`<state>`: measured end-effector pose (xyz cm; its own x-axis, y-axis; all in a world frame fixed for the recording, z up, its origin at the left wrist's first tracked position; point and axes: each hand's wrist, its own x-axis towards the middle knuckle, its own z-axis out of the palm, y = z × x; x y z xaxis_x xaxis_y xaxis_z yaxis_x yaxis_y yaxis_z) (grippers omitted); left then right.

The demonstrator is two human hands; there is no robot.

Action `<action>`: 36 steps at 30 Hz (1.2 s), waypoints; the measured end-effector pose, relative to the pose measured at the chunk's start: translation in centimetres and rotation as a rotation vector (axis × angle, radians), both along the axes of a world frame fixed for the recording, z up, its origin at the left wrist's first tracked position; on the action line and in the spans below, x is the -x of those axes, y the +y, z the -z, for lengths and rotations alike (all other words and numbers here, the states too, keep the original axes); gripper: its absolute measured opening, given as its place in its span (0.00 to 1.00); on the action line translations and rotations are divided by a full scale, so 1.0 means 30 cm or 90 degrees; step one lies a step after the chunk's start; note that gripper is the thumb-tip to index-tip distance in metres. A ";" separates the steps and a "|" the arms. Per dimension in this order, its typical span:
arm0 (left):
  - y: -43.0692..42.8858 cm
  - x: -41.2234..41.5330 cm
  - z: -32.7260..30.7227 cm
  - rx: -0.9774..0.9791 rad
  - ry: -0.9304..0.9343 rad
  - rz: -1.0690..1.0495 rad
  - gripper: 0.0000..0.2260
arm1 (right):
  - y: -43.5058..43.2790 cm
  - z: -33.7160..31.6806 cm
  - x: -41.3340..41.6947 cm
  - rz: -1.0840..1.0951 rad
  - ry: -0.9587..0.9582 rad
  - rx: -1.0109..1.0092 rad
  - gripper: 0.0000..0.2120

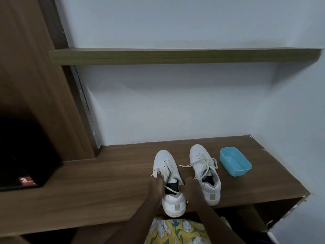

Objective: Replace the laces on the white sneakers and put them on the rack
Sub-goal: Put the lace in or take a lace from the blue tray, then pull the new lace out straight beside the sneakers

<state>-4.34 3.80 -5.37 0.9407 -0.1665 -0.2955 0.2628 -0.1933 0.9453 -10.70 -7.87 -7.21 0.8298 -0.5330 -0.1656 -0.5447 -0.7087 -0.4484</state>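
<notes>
Unlacing left sneaker [165, 164]: left hand [155, 186] pinches its lace [154, 174], right hand [191, 186] grip unreadable; best pull eyelet by eyelet, heel steadied.

One head-worn view looks forward and down from close above the front edge of the wooden counter [109, 187], facing the wall [175, 111] behind it, with a shelf [175, 56] higher above the counter.
</notes>
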 end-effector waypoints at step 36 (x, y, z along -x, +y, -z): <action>0.325 -0.416 0.176 -0.293 0.002 0.034 0.08 | -0.215 -0.431 -0.031 0.181 -0.480 -0.780 0.12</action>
